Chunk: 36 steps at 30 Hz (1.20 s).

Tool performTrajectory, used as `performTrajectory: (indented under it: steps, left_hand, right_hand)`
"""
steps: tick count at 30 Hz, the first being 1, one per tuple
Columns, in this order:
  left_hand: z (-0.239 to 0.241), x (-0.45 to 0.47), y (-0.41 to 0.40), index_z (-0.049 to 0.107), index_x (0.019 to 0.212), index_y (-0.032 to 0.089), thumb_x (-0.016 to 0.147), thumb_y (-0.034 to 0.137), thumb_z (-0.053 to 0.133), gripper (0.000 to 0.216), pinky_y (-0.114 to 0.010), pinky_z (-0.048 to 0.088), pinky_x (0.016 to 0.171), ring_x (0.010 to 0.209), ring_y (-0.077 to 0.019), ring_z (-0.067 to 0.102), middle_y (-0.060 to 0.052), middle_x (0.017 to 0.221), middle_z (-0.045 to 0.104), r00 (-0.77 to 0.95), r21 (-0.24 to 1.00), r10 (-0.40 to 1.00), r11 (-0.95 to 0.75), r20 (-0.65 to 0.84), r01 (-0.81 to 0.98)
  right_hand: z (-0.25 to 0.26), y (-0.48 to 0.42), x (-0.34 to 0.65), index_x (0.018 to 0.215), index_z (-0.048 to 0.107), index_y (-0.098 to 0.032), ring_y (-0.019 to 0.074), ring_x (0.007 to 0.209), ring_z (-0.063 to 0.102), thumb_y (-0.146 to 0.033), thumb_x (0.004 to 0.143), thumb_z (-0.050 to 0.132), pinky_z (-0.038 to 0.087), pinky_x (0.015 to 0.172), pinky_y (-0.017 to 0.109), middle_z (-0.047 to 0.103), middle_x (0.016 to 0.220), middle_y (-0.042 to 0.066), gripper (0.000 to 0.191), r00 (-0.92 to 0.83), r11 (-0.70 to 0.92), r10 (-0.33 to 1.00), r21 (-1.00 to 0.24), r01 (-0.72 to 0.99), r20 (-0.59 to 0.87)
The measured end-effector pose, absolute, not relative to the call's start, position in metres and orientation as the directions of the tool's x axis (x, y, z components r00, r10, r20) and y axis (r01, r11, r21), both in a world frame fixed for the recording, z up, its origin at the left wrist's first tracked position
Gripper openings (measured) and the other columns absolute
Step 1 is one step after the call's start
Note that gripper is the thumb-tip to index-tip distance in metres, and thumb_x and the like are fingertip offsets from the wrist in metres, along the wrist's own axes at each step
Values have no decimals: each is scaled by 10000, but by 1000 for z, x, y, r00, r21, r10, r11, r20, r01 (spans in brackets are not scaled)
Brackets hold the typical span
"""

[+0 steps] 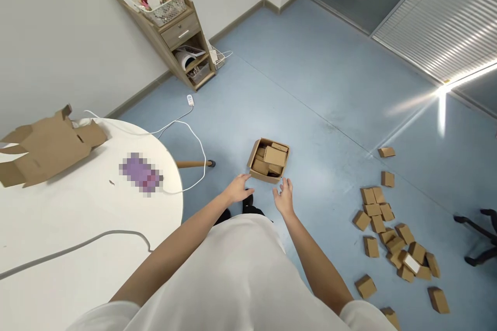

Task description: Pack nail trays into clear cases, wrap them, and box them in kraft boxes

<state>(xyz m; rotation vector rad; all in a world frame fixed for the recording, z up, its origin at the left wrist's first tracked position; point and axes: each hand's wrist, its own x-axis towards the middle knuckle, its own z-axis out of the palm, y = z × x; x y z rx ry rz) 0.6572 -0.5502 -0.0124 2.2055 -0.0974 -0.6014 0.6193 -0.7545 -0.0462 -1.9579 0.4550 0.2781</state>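
Note:
An open cardboard box (pixel 255 154) sits on the blue floor, with several small brown boxes (pixel 274 155) inside. My left hand (pixel 237 189) hovers open just before its near left corner, fingers spread, holding nothing. My right hand (pixel 284 197) is open too, close to the box's near right corner, fingers apart and empty. Neither hand clearly touches the box.
Several small brown boxes (pixel 392 240) lie scattered on the floor to the right. A round white table (pixel 77 207) at the left carries a flattened carton (pixel 46 147), a purple object and cables. A wooden shelf unit (pixel 182 36) stands at the wall; a chair base (pixel 479 235) is far right.

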Motion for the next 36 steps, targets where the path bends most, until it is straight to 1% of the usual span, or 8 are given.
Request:
performTrajectory:
  steps: [3,7,13,20,24,27,32,36]
  left_hand:
    - [-14,632,-529,516,1142,151,702,321,563,474,-373,414,889,1004,-237,546,-116,1084,578,864,722,-182,-643,-469,256]
    - [-4,597,-499,512,1146,158,729,359,533,463,-349,470,768,932,-231,586,-131,1101,580,852,726,-69,-561,-520,398]
    - [15,536,-457,514,1144,161,730,361,538,460,-354,484,730,895,-215,598,-122,1094,590,883,777,161,-425,-440,465]
    - [47,428,-393,489,1181,177,762,394,499,471,-337,480,751,937,-200,580,-112,1128,567,828,835,451,-269,-332,481]
    - [50,341,-357,488,1172,184,769,398,489,457,-320,475,749,937,-187,576,-98,1124,566,691,844,661,-161,-293,512]
    - [46,283,-338,495,1158,178,772,384,478,438,-316,473,742,915,-181,583,-95,1104,575,560,846,784,-86,-268,526]
    - [42,218,-320,523,1125,173,752,349,501,413,-315,485,693,833,-180,602,-102,1043,601,387,869,884,41,-262,493]
    - [38,195,-313,534,1105,162,746,332,507,399,-320,478,720,800,-171,609,-101,1028,606,254,881,930,127,-265,456]
  right_hand:
    - [-52,-742,601,1280,357,-188,201,971,576,-338,722,505,449,854,355,243,1380,152,597,882,-378,-133,-800,-466,-451]
    - [-52,-719,593,1221,426,-201,146,789,613,-296,710,509,462,828,350,393,1284,127,527,891,-411,10,-814,-409,-453]
    - [-42,-669,597,1136,503,-184,148,724,601,-313,712,497,457,801,364,529,1147,112,442,869,-489,253,-831,-265,-426]
    - [-24,-577,562,985,591,-186,190,732,613,-329,696,523,479,738,372,638,938,89,330,743,-475,568,-878,-57,-355]
    - [-15,-509,512,970,595,-183,194,727,614,-346,697,521,485,726,372,642,919,82,326,581,-452,737,-891,43,-346]
    - [-8,-456,464,994,578,-177,176,704,603,-349,706,512,488,708,356,636,910,70,342,429,-435,832,-894,109,-352]
    - [12,-391,394,1002,576,-214,152,664,583,-348,728,487,488,651,326,625,923,50,317,145,-386,921,-892,235,-360]
    - [24,-362,371,1006,593,-231,153,693,587,-329,729,499,481,699,335,626,938,45,309,-73,-294,939,-897,329,-335]
